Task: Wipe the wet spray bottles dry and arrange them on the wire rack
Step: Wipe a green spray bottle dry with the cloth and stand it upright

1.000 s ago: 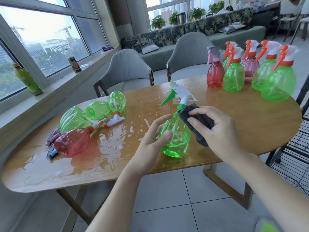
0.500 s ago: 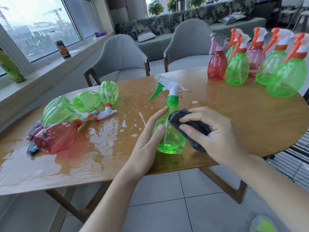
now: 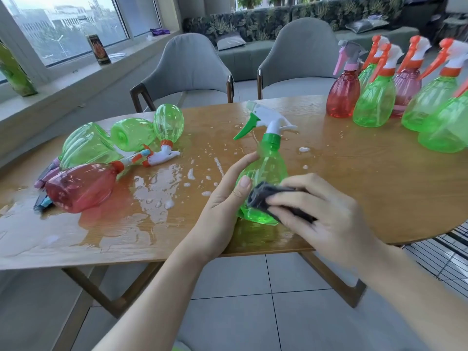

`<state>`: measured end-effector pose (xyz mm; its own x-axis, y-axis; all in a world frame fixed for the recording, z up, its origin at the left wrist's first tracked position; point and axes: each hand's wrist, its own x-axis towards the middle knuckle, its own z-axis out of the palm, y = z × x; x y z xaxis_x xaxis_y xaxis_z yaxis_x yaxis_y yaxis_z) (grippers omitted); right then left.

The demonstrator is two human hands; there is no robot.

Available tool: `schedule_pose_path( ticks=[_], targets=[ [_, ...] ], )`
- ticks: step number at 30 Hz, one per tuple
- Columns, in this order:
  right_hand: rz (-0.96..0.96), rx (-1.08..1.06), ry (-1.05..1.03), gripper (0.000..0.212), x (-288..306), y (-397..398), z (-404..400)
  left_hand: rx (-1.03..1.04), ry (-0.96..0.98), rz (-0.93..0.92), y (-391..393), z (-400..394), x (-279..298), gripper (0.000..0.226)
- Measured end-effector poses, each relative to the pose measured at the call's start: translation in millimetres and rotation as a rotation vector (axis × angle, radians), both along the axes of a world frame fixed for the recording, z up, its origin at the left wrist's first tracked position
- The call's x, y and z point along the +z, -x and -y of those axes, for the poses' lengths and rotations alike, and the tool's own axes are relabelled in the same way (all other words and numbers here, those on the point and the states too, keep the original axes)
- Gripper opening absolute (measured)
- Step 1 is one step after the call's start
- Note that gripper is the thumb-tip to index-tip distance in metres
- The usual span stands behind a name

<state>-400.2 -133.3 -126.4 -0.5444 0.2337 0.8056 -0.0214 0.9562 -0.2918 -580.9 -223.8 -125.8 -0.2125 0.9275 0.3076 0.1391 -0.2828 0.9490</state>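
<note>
A green spray bottle [image 3: 269, 163] with a white head and green trigger stands near the table's front edge. My left hand [image 3: 225, 198] grips its left side, thumb on the front. My right hand [image 3: 326, 214] presses a dark grey cloth [image 3: 263, 198] against the bottle's lower body. Several green bottles [image 3: 88, 145] and a red one [image 3: 78, 187] lie on their sides in a puddle at the left. Several upright bottles, among them a red one [image 3: 343, 93] and a green one [image 3: 373, 102], stand in a group at the back right. A corner of the black wire rack [image 3: 445, 252] shows at the right edge.
The wooden table [image 3: 367, 178] is wet [image 3: 152, 198] across its left half and middle. Two grey chairs [image 3: 192, 69] stand behind it. A windowsill with a green bottle [image 3: 15, 69] and a dark can [image 3: 98, 49] runs along the left. Tiled floor lies below.
My right hand has slid the cloth down from the bottle's neck to its lower body. The view has moved closer and tilted down; my left hand keeps its hold.
</note>
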Motion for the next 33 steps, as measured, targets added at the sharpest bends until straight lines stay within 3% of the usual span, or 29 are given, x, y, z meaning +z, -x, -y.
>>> schedule_pose_path(
  ticks=[3,8,15,20,24,30,33],
  targets=[
    [-0.138,-0.151,0.110,0.013,13,4,-13,-0.022,0.028,0.011,4,1,-11,0.041],
    [-0.229,-0.106,0.448,0.016,11,3,-21,-0.044,0.015,0.054,6,2,-9,0.040],
    [-0.139,-0.084,0.280,0.015,6,-9,-9,-0.019,0.027,0.023,6,1,-11,0.048],
    [-0.148,-0.066,0.388,0.014,11,-8,-12,-0.017,0.039,0.010,3,-2,-11,0.052],
    [-0.086,-0.021,0.357,0.013,3,-11,-2,-0.017,0.037,0.009,1,-3,-11,0.061],
    [0.022,-0.018,0.145,0.011,-5,-21,13,0.004,0.095,-0.106,-2,-4,-4,0.038],
    [0.035,-0.026,0.064,0.010,-8,-26,13,-0.013,0.098,-0.134,-6,-5,1,0.039]
  ],
)
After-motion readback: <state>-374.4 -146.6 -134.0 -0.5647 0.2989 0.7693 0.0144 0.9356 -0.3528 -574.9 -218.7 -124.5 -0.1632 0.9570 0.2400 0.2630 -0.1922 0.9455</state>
